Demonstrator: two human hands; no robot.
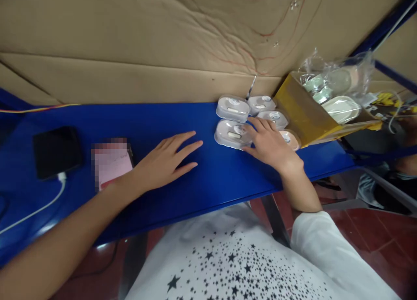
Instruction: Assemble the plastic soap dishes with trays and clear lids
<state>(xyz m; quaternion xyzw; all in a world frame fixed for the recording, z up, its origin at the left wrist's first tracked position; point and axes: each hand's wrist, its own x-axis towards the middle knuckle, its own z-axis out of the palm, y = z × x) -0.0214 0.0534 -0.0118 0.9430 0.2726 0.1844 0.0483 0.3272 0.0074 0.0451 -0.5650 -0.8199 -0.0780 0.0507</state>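
Note:
My left hand [166,161] hovers over the blue table with its fingers spread and nothing in them. At the right, my right hand [269,146] rests against the right end of a clear-lidded oval plastic case [230,135]. Its fingers are spread, the thumb near the case's front edge and other fingertips by its upper right side. Similar cases with round stickers stand close by: one case [233,108] behind, another case [261,104] at the back and a third case [273,118] beyond my fingers. A peach-coloured case [289,139] is partly hidden behind my right hand.
An open cardboard box [293,109] with yellow tape holds plastic-wrapped oval cases [342,109]. On the left lie a black square device [57,152] with a white cable [42,213] and a partly blurred pink item [112,163]. Cardboard [130,39] lines the back.

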